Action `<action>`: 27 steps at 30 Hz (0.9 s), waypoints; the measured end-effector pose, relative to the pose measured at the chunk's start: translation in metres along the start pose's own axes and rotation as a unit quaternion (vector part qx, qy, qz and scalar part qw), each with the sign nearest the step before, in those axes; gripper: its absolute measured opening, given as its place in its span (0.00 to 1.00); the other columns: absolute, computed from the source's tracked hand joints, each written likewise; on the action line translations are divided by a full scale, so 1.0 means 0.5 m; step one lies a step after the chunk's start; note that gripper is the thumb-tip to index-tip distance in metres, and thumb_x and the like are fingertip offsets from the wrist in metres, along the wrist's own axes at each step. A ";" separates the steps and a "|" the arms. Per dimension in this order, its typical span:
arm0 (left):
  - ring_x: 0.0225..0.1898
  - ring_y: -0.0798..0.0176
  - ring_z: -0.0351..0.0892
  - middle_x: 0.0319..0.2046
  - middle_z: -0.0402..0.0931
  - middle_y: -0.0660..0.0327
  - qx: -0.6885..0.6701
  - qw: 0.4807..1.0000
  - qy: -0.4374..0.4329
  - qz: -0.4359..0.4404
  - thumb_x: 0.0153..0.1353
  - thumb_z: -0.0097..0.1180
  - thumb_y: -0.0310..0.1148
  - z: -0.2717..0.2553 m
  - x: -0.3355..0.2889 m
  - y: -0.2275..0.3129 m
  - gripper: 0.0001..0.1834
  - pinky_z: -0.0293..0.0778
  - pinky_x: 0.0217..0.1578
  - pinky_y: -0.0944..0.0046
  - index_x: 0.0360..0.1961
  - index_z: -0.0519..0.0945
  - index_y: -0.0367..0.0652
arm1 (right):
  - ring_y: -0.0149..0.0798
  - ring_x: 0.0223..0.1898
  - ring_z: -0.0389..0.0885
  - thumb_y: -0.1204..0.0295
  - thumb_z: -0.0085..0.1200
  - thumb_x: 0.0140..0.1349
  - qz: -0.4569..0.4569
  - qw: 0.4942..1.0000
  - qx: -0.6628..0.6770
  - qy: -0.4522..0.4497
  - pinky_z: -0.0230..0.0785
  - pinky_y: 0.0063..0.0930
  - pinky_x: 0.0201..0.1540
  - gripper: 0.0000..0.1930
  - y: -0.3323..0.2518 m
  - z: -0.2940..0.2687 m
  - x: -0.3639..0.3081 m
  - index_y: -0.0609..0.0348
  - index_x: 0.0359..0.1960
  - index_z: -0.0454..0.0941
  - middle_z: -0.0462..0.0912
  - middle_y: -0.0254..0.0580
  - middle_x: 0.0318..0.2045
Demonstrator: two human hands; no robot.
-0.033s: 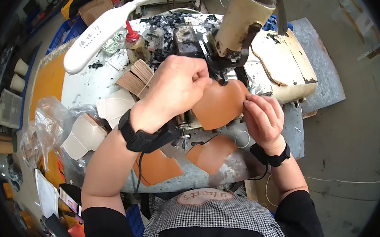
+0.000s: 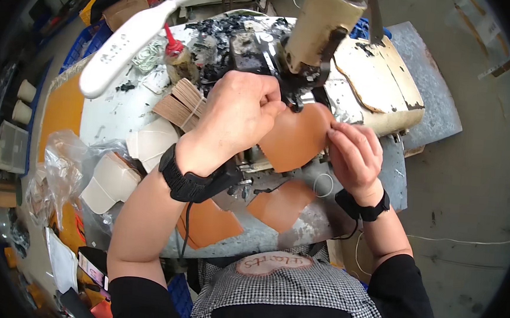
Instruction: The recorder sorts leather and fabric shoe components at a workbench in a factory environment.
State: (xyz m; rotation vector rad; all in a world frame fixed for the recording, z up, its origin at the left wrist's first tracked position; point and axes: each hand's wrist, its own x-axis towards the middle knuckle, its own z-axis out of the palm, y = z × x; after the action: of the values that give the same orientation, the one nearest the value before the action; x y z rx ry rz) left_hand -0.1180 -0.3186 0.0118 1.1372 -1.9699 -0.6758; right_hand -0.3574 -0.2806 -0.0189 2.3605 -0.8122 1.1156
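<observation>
A curved tan leather piece (image 2: 296, 139) lies under the black working head (image 2: 298, 91) of a cream-coloured machine (image 2: 323, 31). My left hand (image 2: 241, 105) is closed on its upper left edge, close to the machine's head, fingers partly hidden behind the hand. At the right edge, my right hand (image 2: 355, 157) pinches the same piece between thumb and fingers. Nearer to me, a second tan leather piece (image 2: 281, 205) rests on the grey worktop (image 2: 315, 225). Another tan piece (image 2: 209, 224) lies partly beneath my left forearm.
Left of my left hand are a bundle of brown strips (image 2: 179, 103), stacked pale pieces (image 2: 111, 183) and a clear plastic bag (image 2: 65, 163). A red-tipped bottle (image 2: 179, 59) stands behind, beside black scraps (image 2: 216, 35). A white lamp-like arm (image 2: 124, 46) hangs over the table's left.
</observation>
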 end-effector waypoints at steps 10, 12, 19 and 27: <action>0.18 0.61 0.71 0.18 0.71 0.56 0.113 0.993 0.036 0.018 0.55 0.58 0.27 0.031 -0.035 0.051 0.06 0.65 0.21 0.64 0.25 0.77 0.36 | 0.35 0.37 0.78 0.86 0.54 0.54 0.212 0.961 0.164 0.070 0.71 0.27 0.40 0.12 0.129 -0.042 0.029 0.62 0.39 0.80 0.82 0.39 0.35; 0.18 0.61 0.70 0.17 0.71 0.58 0.098 0.995 0.027 0.017 0.55 0.59 0.28 0.033 -0.076 0.074 0.07 0.66 0.21 0.64 0.23 0.77 0.38 | 0.27 0.30 0.77 0.80 0.51 0.61 0.374 0.860 0.329 0.111 0.70 0.20 0.36 0.07 0.141 -0.072 0.025 0.67 0.40 0.79 0.81 0.35 0.33; 0.45 0.52 0.73 0.41 0.69 0.55 0.144 0.961 -0.232 -0.041 0.46 0.68 0.32 0.119 -0.243 0.062 0.25 0.74 0.43 0.56 0.45 0.73 0.37 | 0.22 0.21 0.71 0.68 0.61 0.58 0.555 0.809 0.193 -0.032 0.63 0.16 0.24 0.11 0.181 -0.081 -0.020 0.64 0.37 0.79 0.78 0.29 0.21; 0.48 0.49 0.68 0.43 0.66 0.52 0.215 0.938 -0.268 -0.053 0.40 0.69 0.28 0.147 -0.269 0.030 0.32 0.72 0.48 0.56 0.47 0.68 0.33 | 0.33 0.17 0.74 0.62 0.64 0.54 0.414 0.864 0.214 -0.192 0.67 0.28 0.23 0.15 -0.011 0.007 0.083 0.61 0.31 0.78 0.75 0.39 0.14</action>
State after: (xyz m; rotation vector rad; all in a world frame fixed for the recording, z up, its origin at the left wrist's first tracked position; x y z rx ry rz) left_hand -0.1411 -0.1875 -0.0658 1.4355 -2.6260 -0.6792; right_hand -0.3303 -0.2922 0.0113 2.6977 -2.0517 1.2165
